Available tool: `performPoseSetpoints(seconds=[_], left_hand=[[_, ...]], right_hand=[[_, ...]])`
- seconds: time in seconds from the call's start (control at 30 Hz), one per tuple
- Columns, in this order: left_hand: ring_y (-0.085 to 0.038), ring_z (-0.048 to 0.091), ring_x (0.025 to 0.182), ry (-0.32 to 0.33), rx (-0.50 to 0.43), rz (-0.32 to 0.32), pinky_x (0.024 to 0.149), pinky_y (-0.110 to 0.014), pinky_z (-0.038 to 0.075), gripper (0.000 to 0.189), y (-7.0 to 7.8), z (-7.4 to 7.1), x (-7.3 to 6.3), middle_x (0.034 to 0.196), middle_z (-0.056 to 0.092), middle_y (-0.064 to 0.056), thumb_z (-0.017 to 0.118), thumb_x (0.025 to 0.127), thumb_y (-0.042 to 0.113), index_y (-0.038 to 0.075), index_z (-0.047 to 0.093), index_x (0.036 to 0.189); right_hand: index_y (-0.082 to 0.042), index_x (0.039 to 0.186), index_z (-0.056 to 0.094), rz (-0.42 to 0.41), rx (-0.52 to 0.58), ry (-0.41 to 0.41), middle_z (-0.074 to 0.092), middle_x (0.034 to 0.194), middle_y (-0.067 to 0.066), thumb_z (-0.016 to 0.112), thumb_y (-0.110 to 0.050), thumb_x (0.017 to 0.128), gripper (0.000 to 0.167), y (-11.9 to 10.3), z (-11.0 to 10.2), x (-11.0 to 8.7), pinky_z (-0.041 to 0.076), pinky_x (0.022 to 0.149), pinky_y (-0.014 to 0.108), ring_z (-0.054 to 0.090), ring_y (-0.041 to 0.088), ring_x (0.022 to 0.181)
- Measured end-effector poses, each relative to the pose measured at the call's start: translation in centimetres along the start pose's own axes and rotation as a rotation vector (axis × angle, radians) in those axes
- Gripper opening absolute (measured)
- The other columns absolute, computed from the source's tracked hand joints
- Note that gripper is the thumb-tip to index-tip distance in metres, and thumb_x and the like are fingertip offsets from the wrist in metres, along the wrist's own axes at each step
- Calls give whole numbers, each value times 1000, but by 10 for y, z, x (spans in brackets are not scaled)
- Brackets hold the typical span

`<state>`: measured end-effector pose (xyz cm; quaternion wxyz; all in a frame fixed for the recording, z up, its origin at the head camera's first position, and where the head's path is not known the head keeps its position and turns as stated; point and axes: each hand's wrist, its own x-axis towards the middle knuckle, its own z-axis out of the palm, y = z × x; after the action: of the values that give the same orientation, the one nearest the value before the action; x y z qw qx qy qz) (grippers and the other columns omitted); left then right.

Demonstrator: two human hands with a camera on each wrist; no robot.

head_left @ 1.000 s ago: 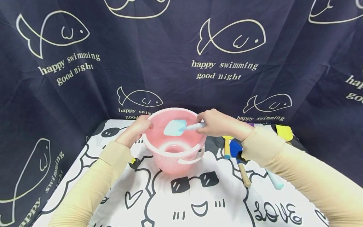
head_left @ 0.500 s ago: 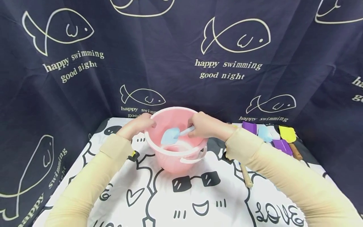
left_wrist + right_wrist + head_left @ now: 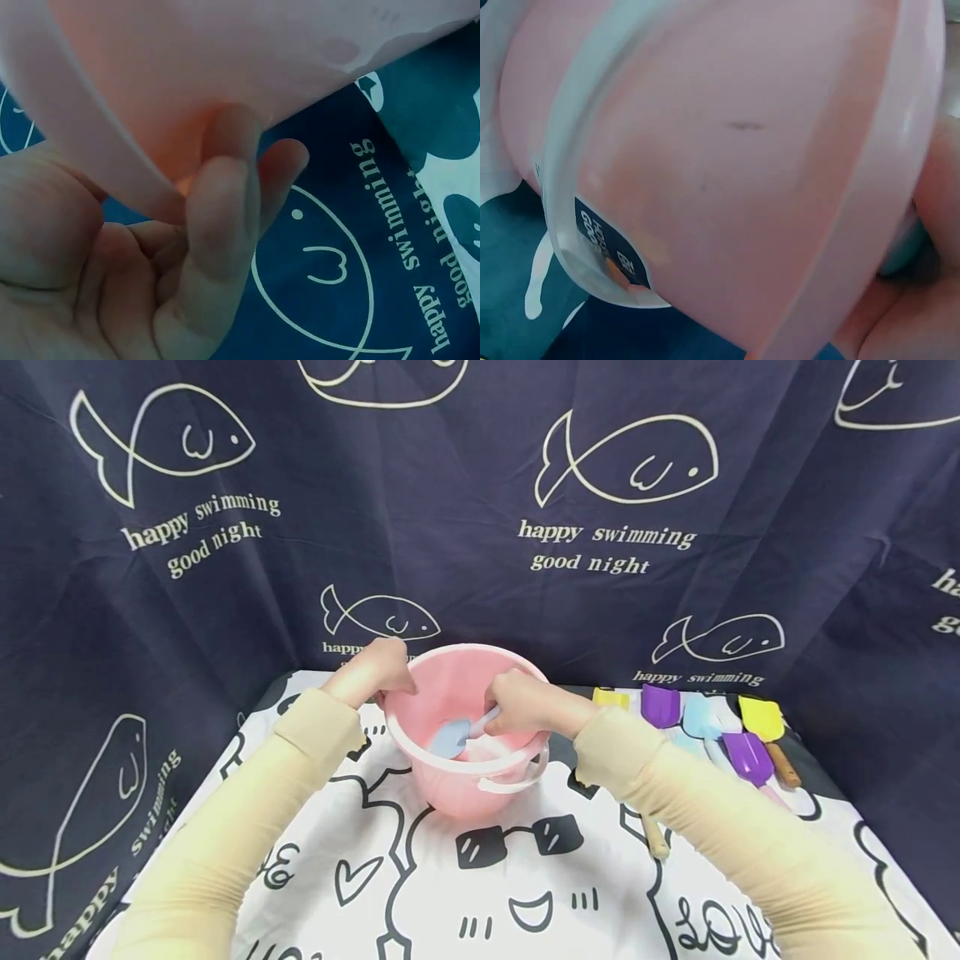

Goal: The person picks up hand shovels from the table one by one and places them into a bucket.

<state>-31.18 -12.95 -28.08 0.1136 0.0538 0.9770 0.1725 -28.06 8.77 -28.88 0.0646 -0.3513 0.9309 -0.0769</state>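
"What are the hands doing?"

"The left hand (image 3: 386, 664) grips the rim of the pink bucket (image 3: 465, 797) on the bench (image 3: 600, 935) — the right hand (image 3: 517, 702) holds a pale-blue shovel (image 3: 450, 739) inside it."

"Any writing?"

"'happy swimming good night' over the navy curtain (image 3: 465, 485), 'LOV' beside a sleeve (image 3: 720, 827) — and 'GOO' on a dark patch (image 3: 609, 244) inside the loop of the white handle (image 3: 561, 150); its remaining letters are blurred."

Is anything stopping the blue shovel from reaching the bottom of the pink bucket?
Nothing visible. The right hand holds the light-blue shovel inside the mouth of the pink bucket; the left hand grips the rim off to one side.
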Motion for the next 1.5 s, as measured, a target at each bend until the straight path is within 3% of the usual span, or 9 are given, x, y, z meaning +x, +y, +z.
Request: performPoseSetpoints(seconds=[0.23,0.63,0.97,1.27,1.5], left_hand=[[-20,62,45,7,43,-31,48,-29,54,40,3,3,4,83,65,-22,73,73,12,-12,58,101],[-22,65,55,39,93,-14,47,-27,52,43,2,10,10,93,65,-23,75,72,13,-9,60,106],[-27,63,72,85,114,-3,60,-36,54,40,4,12,7,96,66,-21,72,70,13,-6,63,104],[-27,63,72,83,123,-13,60,-36,54,40,4,15,7,95,66,-20,71,71,13,-6,63,105],[-26,63,72,92,120,-14,64,-39,54,37,4,16,5,93,66,-18,70,70,12,-5,64,102]], right_hand=[[-4,80,71,14,51,-27,65,69,-1,76,-28,75,25,-2,7,5,46,60,22,56,12,62],[-8,78,71,85,92,-96,64,67,-2,76,-31,76,23,-4,21,11,47,60,25,58,14,63],[-8,75,69,76,45,-167,62,63,-1,71,-25,81,18,-4,26,8,46,60,25,57,14,59],[-10,65,65,77,-38,-315,46,53,-3,65,-22,87,25,-6,29,6,38,52,23,45,12,50],[-12,64,64,83,-74,-354,45,54,-4,63,-22,88,27,-8,30,6,37,51,23,44,12,51]])
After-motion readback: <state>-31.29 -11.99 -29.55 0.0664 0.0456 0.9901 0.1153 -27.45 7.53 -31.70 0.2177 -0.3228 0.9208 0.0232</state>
